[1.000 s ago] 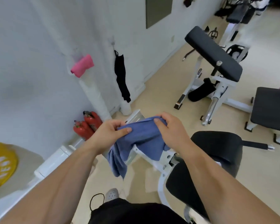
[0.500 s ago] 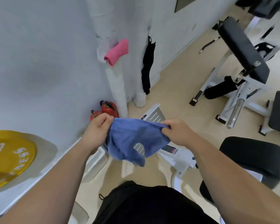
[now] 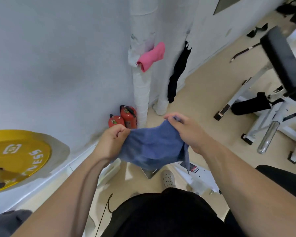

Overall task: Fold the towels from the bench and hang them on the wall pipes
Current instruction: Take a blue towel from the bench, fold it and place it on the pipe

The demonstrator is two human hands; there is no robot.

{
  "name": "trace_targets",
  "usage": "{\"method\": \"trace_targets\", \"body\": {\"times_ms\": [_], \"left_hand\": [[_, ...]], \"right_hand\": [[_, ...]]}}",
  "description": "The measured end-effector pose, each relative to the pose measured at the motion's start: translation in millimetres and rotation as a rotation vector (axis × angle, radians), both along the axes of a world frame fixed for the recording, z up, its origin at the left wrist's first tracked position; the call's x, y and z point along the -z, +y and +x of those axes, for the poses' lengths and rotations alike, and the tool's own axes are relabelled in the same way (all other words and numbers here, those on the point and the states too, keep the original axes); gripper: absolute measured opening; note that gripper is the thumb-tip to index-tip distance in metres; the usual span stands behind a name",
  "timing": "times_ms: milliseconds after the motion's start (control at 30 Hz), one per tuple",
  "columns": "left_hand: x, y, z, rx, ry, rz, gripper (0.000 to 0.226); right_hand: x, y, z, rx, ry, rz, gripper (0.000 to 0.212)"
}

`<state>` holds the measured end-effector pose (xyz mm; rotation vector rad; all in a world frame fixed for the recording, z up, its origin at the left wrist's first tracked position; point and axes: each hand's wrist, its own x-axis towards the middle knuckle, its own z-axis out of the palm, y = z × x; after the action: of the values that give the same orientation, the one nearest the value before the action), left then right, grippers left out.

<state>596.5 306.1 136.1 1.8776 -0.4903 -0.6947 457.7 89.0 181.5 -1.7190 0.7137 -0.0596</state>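
A blue towel [image 3: 152, 147] hangs stretched between both hands at the centre of the view, sagging in the middle. My left hand [image 3: 112, 141] pinches its left top corner. My right hand [image 3: 186, 129] grips its right top edge, and a loose flap dangles below that hand. Ahead, a white wrapped wall pipe [image 3: 141, 79] runs down to the floor, and a folded pink towel [image 3: 151, 56] hangs on it. A black cloth [image 3: 178, 71] hangs from a second wrapped pipe [image 3: 162, 103] just to the right.
Two red fire extinguishers [image 3: 125, 117] stand at the pipe's foot. A yellow weight plate [image 3: 15, 156] sits at the left on a bar. Gym benches with black pads [image 3: 284, 60] and white frames fill the right. My shoe [image 3: 168, 178] is on the beige floor.
The view has swung left and closer to the wall pipes. My hands have spread the blue towel wider and carried it toward the pipes.
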Motion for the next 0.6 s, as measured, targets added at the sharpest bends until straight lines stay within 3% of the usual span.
{"method": "trace_targets", "body": {"times_ms": [133,200,333,433,600], "left_hand": [[-31.8,-32.5,-4.4,0.063,-0.107,-0.046,0.027],[-45.9,-51.1,-6.3,0.083,-0.155,-0.071,0.025],[-48.9,-77.5,-4.8,0.0,-0.136,-0.05,0.025],[-42.3,-93.1,-8.5,-0.049,-0.025,-0.029,0.018],[-30.6,-107.1,-13.0,-0.21,0.117,0.001,0.024]], "right_hand": [[-2.3,2.4,29.6,-0.406,-0.066,-0.108,0.042],[2.8,-4.6,42.3,-0.549,-0.107,-0.141,0.038],[-4.1,-45.3,61.2,-0.543,-0.203,-0.118,0.008],[-5.1,-81.3,71.6,-0.538,-0.211,-0.091,0.021],[-1.9,-140.9,85.7,-0.324,-0.267,0.192,0.018]]}}
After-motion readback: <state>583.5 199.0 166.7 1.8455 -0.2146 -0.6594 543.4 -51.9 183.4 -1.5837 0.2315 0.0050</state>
